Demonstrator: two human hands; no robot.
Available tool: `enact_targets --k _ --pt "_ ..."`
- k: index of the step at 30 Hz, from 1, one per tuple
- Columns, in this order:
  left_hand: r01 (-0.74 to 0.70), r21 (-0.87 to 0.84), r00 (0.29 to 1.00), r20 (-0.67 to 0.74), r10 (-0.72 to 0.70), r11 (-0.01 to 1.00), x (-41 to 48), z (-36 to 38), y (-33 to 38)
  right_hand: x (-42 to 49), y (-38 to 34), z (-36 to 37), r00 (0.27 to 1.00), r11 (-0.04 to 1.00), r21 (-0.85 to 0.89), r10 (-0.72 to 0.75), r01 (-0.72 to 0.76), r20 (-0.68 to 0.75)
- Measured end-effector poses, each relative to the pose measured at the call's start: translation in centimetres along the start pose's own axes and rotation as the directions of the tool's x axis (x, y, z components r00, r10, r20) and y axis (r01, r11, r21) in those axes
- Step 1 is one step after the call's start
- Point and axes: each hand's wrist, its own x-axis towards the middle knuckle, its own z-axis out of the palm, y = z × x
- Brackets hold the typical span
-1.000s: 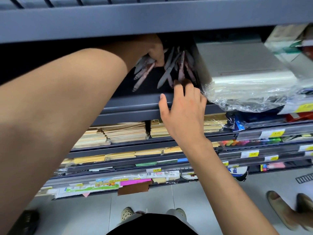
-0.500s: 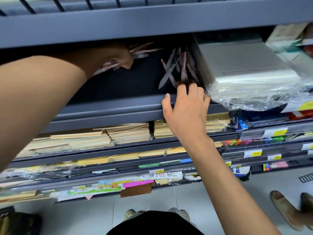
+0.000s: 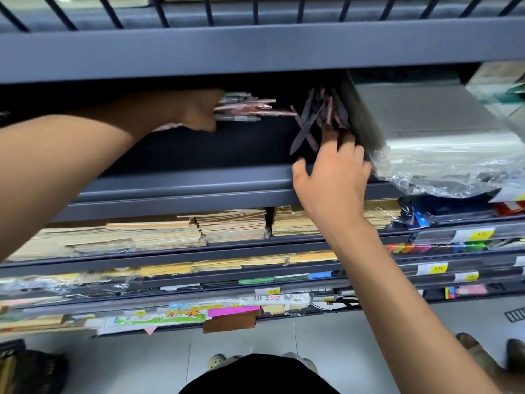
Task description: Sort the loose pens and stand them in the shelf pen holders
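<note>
Clutching a bundle of pens (image 3: 247, 109) in the left hand (image 3: 196, 110) on the dark shelf (image 3: 199, 183), the person stretches the right hand (image 3: 335, 180), fingers loose and gripping nothing, to the scattered pens (image 3: 311, 120) beside a plastic-wrapped box (image 3: 426, 118), so sorting looks partway, none stood, no holder visible.

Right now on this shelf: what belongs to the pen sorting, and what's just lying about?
In the job: left hand gripping a bundle of pens; right hand reaching onto the loose pens lying on the shelf. No pen holder shows.

Just lying about: plastic-wrapped box right of the pens; paper stacks, coloured notes and price tags on the lower shelves.
</note>
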Motion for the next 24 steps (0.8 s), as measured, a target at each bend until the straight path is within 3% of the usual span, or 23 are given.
enact_targets --k 5,11,18,24 --pt "-0.042 0.038 0.999 -0.019 0.043 0.998 -2.4 0.1 -4.1 1.8 -0.8 0.2 0.983 0.982 0.047 -0.184 0.182 0.025" --pt "-0.095 0.038 0.993 -0.064 0.097 0.995 -4.5 0.1 -6.0 4.5 -2.9 2.0 0.915 0.937 0.073 -0.350 0.342 0.199" --pt "-0.195 0.131 0.971 -0.116 0.210 0.972 -4.9 0.1 -5.8 5.8 -3.4 2.8 0.852 0.875 0.180 -0.480 0.449 0.209" --pt "-0.101 0.036 0.994 -0.042 0.102 0.994 -4.3 -0.1 -7.4 6.1 -1.7 -0.3 0.859 0.868 0.116 -0.495 0.482 0.130"
